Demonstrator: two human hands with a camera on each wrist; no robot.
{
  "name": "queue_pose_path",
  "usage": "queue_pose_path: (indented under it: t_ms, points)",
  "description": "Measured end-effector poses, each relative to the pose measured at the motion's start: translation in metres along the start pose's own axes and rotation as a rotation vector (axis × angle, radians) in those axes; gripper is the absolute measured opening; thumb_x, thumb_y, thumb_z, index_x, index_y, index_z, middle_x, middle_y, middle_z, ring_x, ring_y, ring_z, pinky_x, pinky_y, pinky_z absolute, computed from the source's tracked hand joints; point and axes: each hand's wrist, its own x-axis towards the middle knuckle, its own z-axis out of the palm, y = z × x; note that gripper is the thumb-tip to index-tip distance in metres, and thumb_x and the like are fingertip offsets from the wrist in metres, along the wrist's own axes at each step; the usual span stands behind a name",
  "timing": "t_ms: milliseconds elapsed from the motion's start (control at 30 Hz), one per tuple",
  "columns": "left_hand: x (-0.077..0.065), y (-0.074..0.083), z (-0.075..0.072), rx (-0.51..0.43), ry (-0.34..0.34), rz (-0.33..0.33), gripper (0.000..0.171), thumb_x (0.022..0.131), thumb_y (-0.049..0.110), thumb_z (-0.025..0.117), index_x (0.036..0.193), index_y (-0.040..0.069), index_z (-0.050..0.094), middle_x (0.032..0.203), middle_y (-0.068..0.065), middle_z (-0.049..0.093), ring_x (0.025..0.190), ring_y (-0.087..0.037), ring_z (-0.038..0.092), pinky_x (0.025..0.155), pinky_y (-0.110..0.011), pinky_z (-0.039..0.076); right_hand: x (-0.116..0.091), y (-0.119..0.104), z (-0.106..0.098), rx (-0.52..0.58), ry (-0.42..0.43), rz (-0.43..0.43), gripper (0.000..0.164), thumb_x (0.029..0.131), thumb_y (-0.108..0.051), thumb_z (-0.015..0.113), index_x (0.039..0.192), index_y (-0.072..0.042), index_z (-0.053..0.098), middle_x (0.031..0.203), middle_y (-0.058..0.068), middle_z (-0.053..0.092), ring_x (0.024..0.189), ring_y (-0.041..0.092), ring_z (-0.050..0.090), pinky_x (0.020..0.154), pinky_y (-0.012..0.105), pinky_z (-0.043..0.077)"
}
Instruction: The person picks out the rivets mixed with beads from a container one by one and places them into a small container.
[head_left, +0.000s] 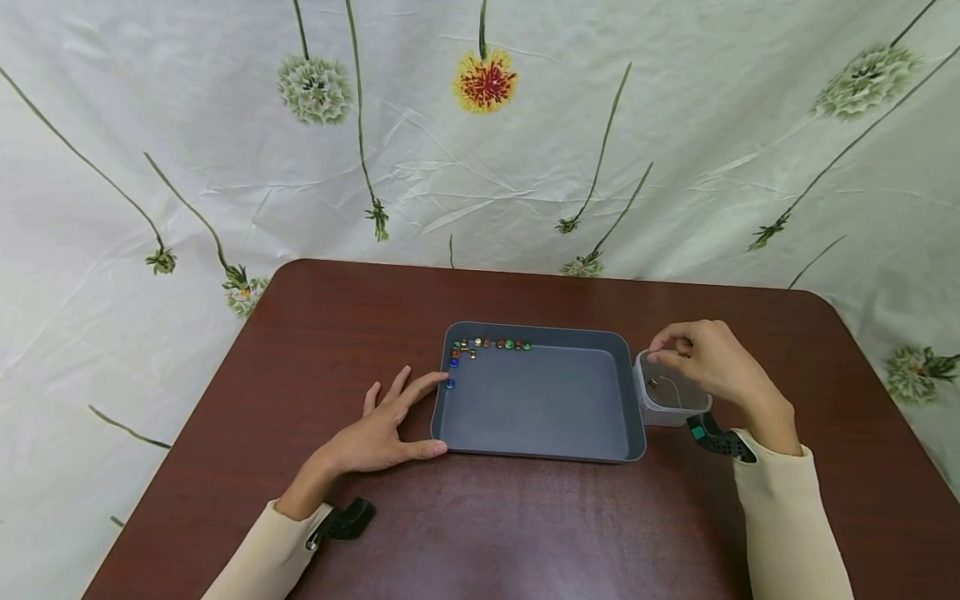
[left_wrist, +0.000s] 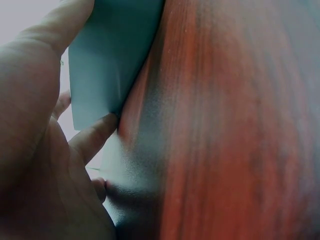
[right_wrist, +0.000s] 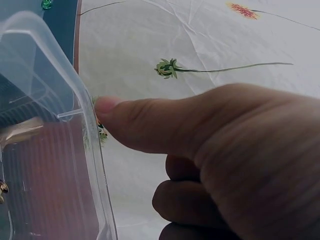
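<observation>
Two hands are in play, and nearest, the left hand [head_left: 382, 435] is spread wide at the left side of the grey tray [head_left: 540, 404], the rim touched by thumb and forefinger; a light brace like that is judged ideal, provided nothing gets nudged. Just beside the tray's right side, on the brown table [head_left: 525, 525], the clear container [head_left: 665, 417] is placed, with a gold bead [head_left: 652, 382] seen inside. Over its rim, the right hand [head_left: 712, 358] is poised: thumb stretched forward, other fingers curled, and whether anything is pinched in that grip cannot be told! One bead at a time is probably best lifted, the container's wall left unbumped. Farther off, a row of coloured beads [head_left: 487, 342] is lined along the tray's far wall, turned at the left corner towards a blue bead [head_left: 450, 384] by the left forefinger; soft placing is called for, lest that line be scattered. Behind everything, a flowered cloth [head_left: 480, 183] is hung
</observation>
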Motion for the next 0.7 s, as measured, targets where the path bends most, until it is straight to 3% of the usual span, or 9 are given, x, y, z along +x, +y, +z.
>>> queue_pose_path:
  t_ms: [700]
  points:
    - [-0.0016,0.0031,-0.0021,-0.001,-0.004,-0.007,0.089,0.088,0.047,0.076,0.159,0.029,0.026,0.164,-0.005,0.029,0.155,-0.04,-0.006,0.112,-0.069,-0.013,0.005,-0.0026,0.008,0.002,-0.01,-0.028,0.008,0.092,-0.017,0.075,0.096,-0.01,0.075,0.055,-0.007,0.029,0.05,0.006,0.024,0.052,0.025,0.03]
